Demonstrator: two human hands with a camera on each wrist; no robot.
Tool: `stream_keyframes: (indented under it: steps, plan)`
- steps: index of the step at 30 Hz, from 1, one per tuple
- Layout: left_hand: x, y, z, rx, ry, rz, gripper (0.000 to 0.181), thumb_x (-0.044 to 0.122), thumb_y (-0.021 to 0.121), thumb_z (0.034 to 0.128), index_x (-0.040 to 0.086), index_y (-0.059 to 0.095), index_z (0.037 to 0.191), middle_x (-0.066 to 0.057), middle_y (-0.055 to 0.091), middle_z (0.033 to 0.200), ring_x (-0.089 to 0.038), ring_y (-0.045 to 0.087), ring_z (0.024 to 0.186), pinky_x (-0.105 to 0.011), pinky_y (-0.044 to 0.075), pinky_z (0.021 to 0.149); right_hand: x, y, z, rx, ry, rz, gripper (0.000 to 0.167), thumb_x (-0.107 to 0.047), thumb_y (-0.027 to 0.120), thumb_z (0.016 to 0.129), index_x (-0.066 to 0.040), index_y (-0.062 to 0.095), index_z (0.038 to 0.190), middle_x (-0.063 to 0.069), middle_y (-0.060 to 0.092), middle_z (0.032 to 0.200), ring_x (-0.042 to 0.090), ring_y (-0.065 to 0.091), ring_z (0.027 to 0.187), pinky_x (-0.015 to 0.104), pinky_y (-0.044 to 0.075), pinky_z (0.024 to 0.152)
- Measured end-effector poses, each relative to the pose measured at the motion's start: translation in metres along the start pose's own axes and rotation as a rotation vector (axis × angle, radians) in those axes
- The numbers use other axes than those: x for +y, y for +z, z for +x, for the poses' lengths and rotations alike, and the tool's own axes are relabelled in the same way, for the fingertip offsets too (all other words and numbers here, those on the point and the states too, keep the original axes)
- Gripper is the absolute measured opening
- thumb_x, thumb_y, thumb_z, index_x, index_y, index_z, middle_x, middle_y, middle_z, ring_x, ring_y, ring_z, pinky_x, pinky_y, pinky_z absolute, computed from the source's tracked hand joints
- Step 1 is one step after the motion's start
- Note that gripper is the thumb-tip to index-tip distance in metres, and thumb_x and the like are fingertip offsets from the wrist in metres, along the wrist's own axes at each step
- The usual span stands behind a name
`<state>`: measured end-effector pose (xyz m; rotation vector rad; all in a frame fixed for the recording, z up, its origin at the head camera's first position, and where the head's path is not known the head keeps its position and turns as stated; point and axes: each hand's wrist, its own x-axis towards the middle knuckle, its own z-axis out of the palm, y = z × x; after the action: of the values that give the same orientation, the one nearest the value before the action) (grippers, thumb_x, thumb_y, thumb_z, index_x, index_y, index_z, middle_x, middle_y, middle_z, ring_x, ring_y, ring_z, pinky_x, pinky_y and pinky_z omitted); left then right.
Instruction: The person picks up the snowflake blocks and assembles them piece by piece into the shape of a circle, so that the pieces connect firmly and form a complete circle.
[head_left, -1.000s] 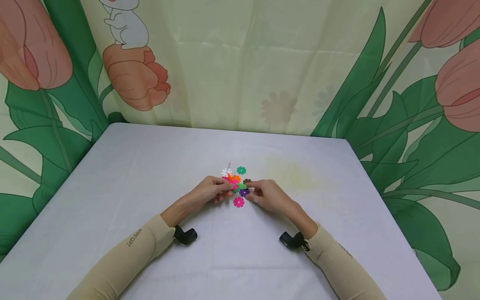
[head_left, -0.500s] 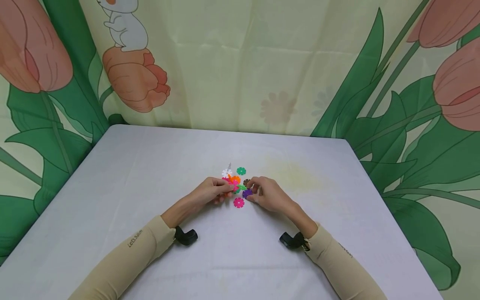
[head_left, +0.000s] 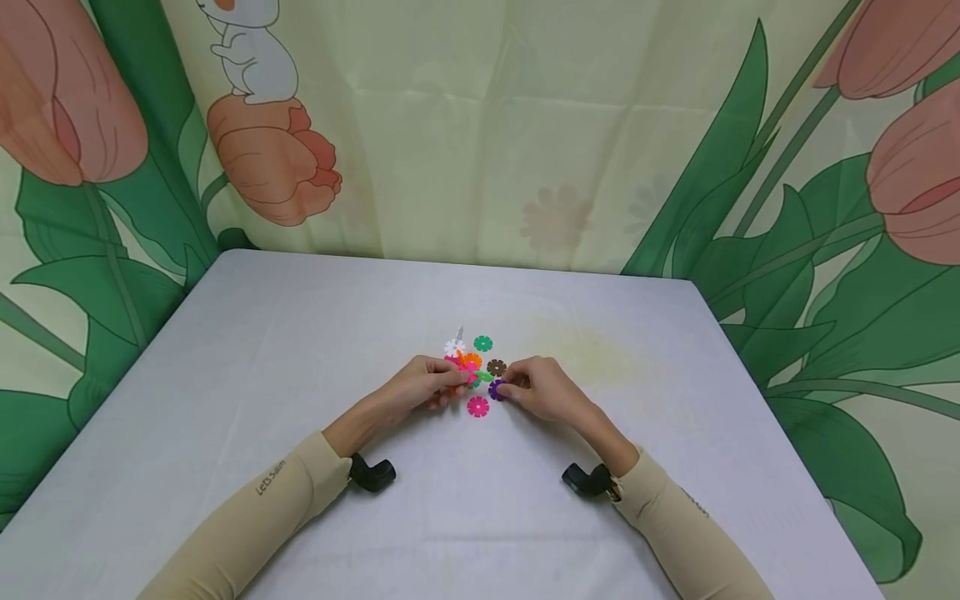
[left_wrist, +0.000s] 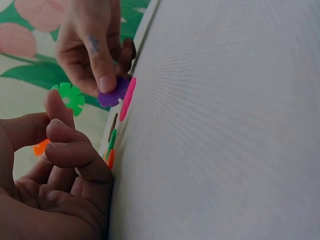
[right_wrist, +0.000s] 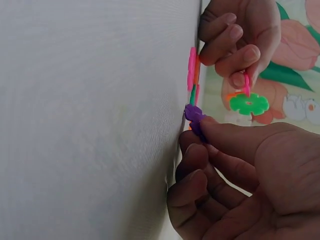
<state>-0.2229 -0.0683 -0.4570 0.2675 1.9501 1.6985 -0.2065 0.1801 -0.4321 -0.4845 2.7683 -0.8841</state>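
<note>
Purple and notched like a flower, the purple disc [left_wrist: 111, 96] is pinched between the thumb and a finger of the right hand [head_left: 546, 390], low over the white table [head_left: 300, 333]; whether its edge touches the cloth, I cannot tell. Across from it the left hand [head_left: 416, 387] grips a pink piece [right_wrist: 247, 86] between thumb and forefinger, and a light green disc [right_wrist: 250, 105] stands out just past those fingertips — the wrist view shows its notched rim and centre slot.

Around the hands lie more discs: a bright pink one [head_left: 477, 407] nearest the person, a brown one [head_left: 497, 367] just beside the right fingers, a dark green one [head_left: 483, 343] farther off, and a white one [head_left: 453, 346] near an orange one [head_left: 472, 360] — others partly hidden behind the left hand
</note>
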Motion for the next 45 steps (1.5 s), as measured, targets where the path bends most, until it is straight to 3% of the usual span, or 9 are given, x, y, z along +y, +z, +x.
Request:
stream_keyframes:
  steps: [15,21,28,45]
  plan:
    - [0.000,-0.001,0.000,0.000,-0.004,-0.003,0.028,0.025,0.068,0.1031,-0.003,0.073,0.103,0.001,0.067,0.079,-0.011,0.050,0.065,-0.021,0.040,0.057,0.003,-0.003,0.001,-0.065,0.016,0.070,0.013,-0.016,0.070,0.103,-0.006,0.078,0.099,0.001,0.073,0.081,0.011,0.061,0.070,0.024,0.051,0.065]
    - [0.001,0.001,-0.001,0.012,-0.016,-0.010,0.028,0.024,0.068,0.1035,-0.003,0.073,0.108,0.002,0.068,0.080,-0.011,0.050,0.064,-0.021,0.040,0.057,0.008,-0.004,0.001,-0.096,0.027,0.195,0.016,-0.018,0.065,0.106,-0.006,0.073,0.100,0.004,0.070,0.079,0.014,0.060,0.065,0.027,0.053,0.061]
    - [0.004,0.000,-0.002,0.024,-0.025,-0.013,0.026,0.024,0.068,0.1035,-0.001,0.074,0.108,0.002,0.069,0.080,-0.011,0.050,0.063,-0.021,0.041,0.058,0.008,-0.010,0.002,-0.116,0.065,0.330,0.017,-0.017,0.063,0.107,-0.004,0.072,0.101,0.007,0.066,0.077,0.016,0.055,0.063,0.026,0.048,0.059]
    - [0.004,-0.003,-0.002,0.037,-0.030,-0.027,0.030,0.023,0.067,0.1042,-0.005,0.071,0.112,-0.002,0.069,0.083,-0.013,0.051,0.064,-0.021,0.041,0.058,0.005,-0.017,0.001,-0.095,0.102,0.477,0.018,-0.018,0.066,0.106,-0.002,0.072,0.103,0.015,0.068,0.083,0.016,0.056,0.065,0.024,0.050,0.061]
